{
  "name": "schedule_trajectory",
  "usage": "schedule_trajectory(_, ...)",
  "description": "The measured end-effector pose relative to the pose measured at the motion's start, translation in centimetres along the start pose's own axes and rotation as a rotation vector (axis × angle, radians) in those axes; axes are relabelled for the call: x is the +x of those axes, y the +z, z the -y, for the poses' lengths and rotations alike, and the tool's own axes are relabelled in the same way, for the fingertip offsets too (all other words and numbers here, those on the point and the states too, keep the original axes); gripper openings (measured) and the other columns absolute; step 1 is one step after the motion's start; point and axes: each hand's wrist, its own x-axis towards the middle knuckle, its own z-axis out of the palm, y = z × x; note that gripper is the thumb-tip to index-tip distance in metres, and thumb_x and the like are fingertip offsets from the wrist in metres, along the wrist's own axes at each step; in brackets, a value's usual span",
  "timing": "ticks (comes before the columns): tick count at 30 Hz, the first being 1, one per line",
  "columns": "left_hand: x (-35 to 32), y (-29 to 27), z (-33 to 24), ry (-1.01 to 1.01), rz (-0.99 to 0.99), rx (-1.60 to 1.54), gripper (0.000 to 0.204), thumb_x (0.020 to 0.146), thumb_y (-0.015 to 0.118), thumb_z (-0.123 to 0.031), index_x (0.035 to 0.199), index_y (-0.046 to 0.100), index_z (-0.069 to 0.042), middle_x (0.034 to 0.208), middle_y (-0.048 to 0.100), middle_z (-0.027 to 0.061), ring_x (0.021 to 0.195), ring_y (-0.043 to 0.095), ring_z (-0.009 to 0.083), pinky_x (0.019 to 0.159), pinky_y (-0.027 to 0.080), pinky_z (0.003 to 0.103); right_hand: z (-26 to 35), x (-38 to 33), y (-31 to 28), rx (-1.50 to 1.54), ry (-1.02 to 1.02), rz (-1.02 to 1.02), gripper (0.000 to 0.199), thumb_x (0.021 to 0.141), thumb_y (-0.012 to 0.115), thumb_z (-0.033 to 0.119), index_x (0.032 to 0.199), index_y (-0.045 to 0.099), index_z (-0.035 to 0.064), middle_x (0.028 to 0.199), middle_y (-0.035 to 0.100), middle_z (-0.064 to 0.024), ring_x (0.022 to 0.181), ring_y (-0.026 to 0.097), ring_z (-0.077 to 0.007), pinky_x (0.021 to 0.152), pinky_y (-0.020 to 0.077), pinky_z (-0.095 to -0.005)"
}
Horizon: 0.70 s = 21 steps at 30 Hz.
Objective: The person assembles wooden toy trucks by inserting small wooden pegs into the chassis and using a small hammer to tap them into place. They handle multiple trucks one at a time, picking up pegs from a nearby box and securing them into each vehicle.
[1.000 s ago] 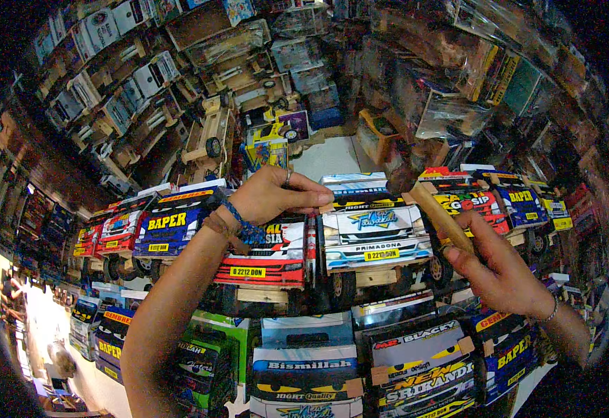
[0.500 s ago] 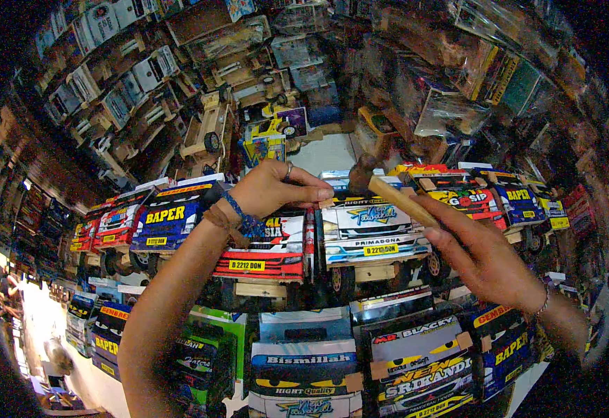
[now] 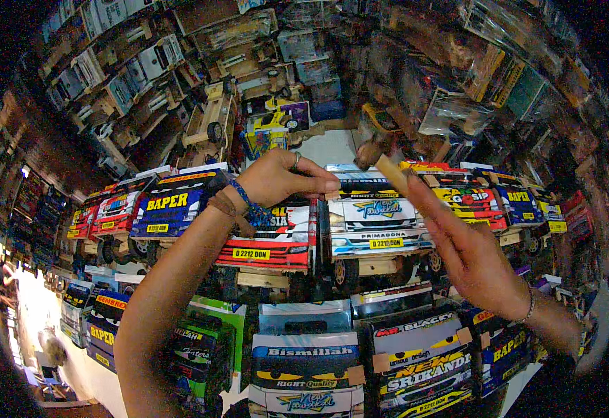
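A white and blue toy truck [image 3: 379, 215] stands in the row ahead of me, its printed front facing me. At its upper left corner, my left hand [image 3: 282, 180] pinches a small tan wooden piece [image 3: 331, 196] between thumb and fingertips. My right hand [image 3: 477, 263] grips a hammer [image 3: 392, 173] by its pale wooden handle. The dark head hangs above the roof edge of the white truck, apart from the pinched piece. Beneath my left wrist is a red and black toy truck [image 3: 271, 251], partly hidden.
Blue toy trucks [image 3: 167, 209] and a red and yellow one [image 3: 458, 202] flank the row. Nearer me, a second row holds a white and dark truck [image 3: 306, 373] and a grey one [image 3: 419, 348]. Behind, unpainted wooden trucks [image 3: 209, 118] and stacked parts crowd the space.
The hammer head has risen slightly above the white truck. My left hand keeps its pinch at the same corner. The whole view has shifted a little.
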Motion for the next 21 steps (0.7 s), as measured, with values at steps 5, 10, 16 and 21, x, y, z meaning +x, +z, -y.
schedule_trajectory(5,0.2,-0.2,0.5,0.029,0.007,0.014,0.026,0.087,0.074,-0.022,0.102,0.074,0.000,0.089,0.074,0.0049,0.076,0.065,0.0070,0.073,0.053,0.022,0.7,0.0,-0.7,-0.111,0.141,0.063,0.051,0.099,0.046,0.006,0.148,0.038,0.0151,0.132,0.057,-0.0162,0.089,0.070,-0.0328,0.073,0.0531,-0.0353)
schedule_trajectory(10,0.4,-0.2,0.8,0.034,-0.009,0.091,0.027,0.088,0.073,-0.023,0.102,0.074,-0.001,0.089,0.074,0.0047,0.077,0.065,0.0075,0.073,0.053,0.022,0.7,0.0,-0.4,-0.186,0.087,0.133,0.049,0.099,0.046,0.007,0.148,0.039,0.0153,0.127,0.060,-0.0174,0.086,0.068,-0.0368,0.070,0.0529,-0.0371)
schedule_trajectory(16,0.3,-0.2,1.1,0.020,0.004,-0.055,0.027,0.089,0.072,-0.023,0.102,0.074,0.001,0.088,0.073,0.0049,0.077,0.065,0.0080,0.073,0.053,0.022,0.0,0.1,0.4,-0.216,-0.036,0.065,0.059,0.096,0.052,0.011,0.150,0.033,0.0246,0.068,0.060,-0.0235,0.057,0.060,-0.0403,0.053,0.0469,-0.0487)
schedule_trajectory(21,0.4,-0.2,1.3,0.046,0.012,-0.086,0.026,0.090,0.071,-0.021,0.104,0.073,0.001,0.090,0.073,0.0059,0.078,0.066,0.0086,0.074,0.053,0.022,-0.1,0.1,0.7,-0.135,-0.007,-0.106,0.054,0.098,0.050,0.013,0.148,0.036,0.0243,0.068,0.061,-0.0222,0.055,0.059,-0.0390,0.052,0.0475,-0.0479)
